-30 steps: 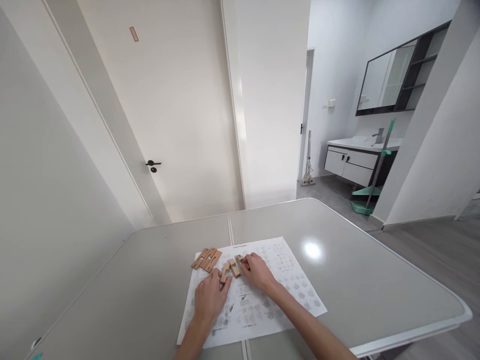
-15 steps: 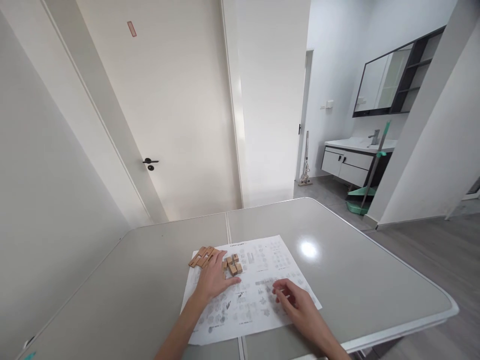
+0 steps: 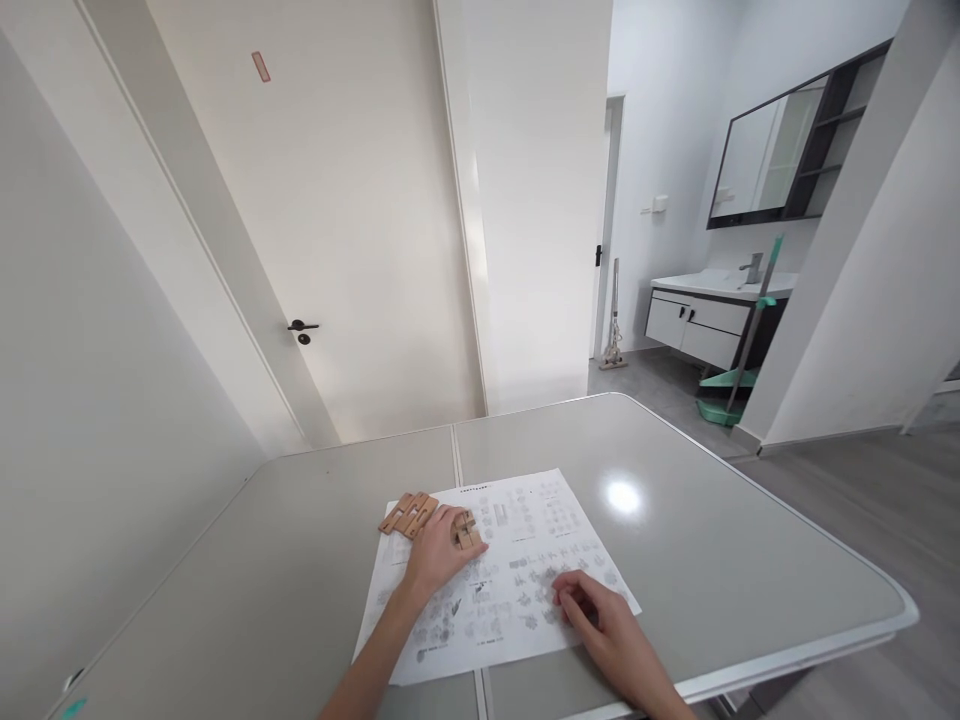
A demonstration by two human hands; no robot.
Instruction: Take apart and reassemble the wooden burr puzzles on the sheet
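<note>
A printed instruction sheet (image 3: pixel 517 560) lies flat on the grey table (image 3: pixel 720 560). At its far left corner sit several loose wooden puzzle pieces (image 3: pixel 409 514). A small joined cluster of wooden pieces (image 3: pixel 466 530) rests on the sheet under the fingers of my left hand (image 3: pixel 442 548), which curl over it and grip it. My right hand (image 3: pixel 600 622) rests on the sheet's near right part with its fingers loosely curled and nothing visible in them.
The table has a seam (image 3: pixel 456 470) down its middle and a rounded edge at right. Beyond it stand a white door (image 3: pixel 337 230) with a black handle, and an open washroom with a vanity (image 3: pixel 705 320), a mirror and a green dustpan (image 3: pixel 724 405).
My right hand left the wooden cluster and drew back to the sheet's near right. My left hand slid forward onto the cluster.
</note>
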